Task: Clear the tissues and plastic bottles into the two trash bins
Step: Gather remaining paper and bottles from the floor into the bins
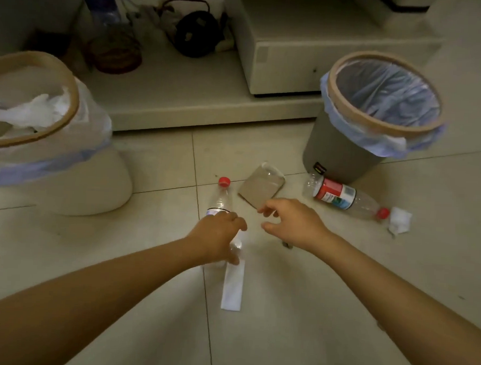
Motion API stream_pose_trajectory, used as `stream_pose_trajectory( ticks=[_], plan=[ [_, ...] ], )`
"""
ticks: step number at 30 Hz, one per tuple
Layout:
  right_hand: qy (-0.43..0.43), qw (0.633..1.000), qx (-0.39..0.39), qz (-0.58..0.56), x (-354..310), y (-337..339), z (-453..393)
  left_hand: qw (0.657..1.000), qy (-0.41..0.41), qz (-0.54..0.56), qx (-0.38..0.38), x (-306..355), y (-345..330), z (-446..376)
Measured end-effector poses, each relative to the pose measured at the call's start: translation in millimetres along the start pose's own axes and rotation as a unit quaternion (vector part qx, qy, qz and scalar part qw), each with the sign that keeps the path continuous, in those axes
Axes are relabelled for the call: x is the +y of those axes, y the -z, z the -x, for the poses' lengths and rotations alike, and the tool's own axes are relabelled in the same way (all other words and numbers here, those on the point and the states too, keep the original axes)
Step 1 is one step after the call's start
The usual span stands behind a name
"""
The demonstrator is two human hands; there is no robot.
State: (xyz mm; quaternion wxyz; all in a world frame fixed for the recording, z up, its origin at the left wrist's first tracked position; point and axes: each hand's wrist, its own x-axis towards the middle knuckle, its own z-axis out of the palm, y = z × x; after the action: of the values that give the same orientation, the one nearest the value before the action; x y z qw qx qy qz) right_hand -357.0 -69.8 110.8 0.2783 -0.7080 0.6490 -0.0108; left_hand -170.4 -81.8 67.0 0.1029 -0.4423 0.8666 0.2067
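Head view: left hand (220,234) grips bottle (219,200) on open floor (311,309).

Illumination dim and warm overall, with a slight yellow-grey cast. Tiled floor (297,309) glossy; one small glare spot at the lower right edge, faint sheen under the forearms. Shadows soft and diffuse, light direction not determinable. Low shelf (169,88) at the top is darkest; its contents are murky and smeared. Wide-angle distortion bows tile joints and tilts both bins outward: white bin (96,181), grey bin (337,150). Mild blur throughout; edges softest.
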Motion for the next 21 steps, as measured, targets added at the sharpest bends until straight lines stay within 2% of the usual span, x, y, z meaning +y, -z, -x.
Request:
stream_pose_trajectory(
  ticks=[6, 11, 16, 18, 21],
  plan=[
    [-0.042, 0.998, -0.017, -0.045, 46.5, -22.5, -8.5, 0.990, -0.015, -0.109, -0.093, 2.1, -47.7, -32.5],
    [-0.098, 0.993, -0.029, -0.061, 71.4, -39.9, -22.8, 0.977, -0.032, -0.181, -0.106, 0.7, -69.9, -35.7],
    [-0.148, 0.987, -0.031, -0.054, 77.3, -51.8, -43.6, 0.978, -0.004, -0.165, -0.128, -5.5, -71.9, -37.9],
    [-0.161, 0.985, -0.038, -0.050, 73.5, -59.3, -52.3, 0.987, 0.014, -0.122, -0.102, -7.9, -69.8, -42.5],
    [-0.175, 0.984, -0.035, -0.029, 71.9, -65.1, -63.0, 0.996, 0.081, 0.003, -0.038, -13.8, -54.8, -60.1]
  ],
)
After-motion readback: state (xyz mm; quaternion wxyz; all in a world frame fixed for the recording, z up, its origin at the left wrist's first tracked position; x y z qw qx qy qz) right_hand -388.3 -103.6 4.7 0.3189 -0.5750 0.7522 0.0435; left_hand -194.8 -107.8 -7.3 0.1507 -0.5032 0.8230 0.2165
